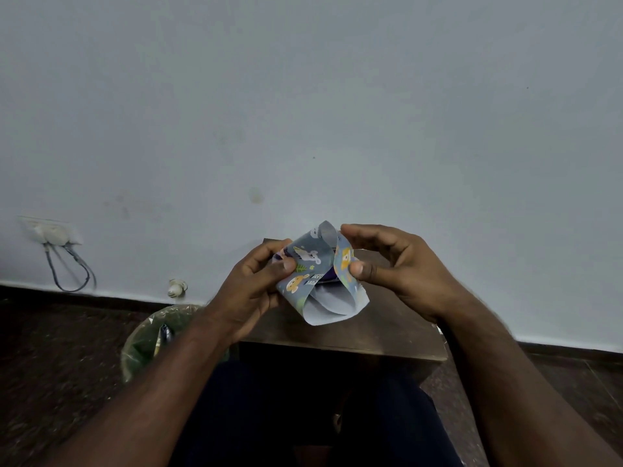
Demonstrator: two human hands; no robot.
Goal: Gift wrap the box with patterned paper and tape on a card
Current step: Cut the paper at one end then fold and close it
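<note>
Grey wrapping paper point(305, 264) printed with cartoon animals is folded loosely around a small dark box point(323, 277), of which only a strip shows between the flaps. My left hand point(256, 281) grips the left side of the bundle, thumb pressed on the paper. The paper's right flap is pinched between the thumb and fingers of my right hand point(387, 264). The paper's white underside hangs open at the bottom. Both hands hold the bundle above a small brown wooden table point(371, 328). No card or tape is in sight.
A bin point(151, 335) lined with a clear bag stands on the dark floor left of the table. A wall socket with cables point(57, 237) and a small white fitting point(177, 287) are on the pale wall. My dark-trousered legs are below the table.
</note>
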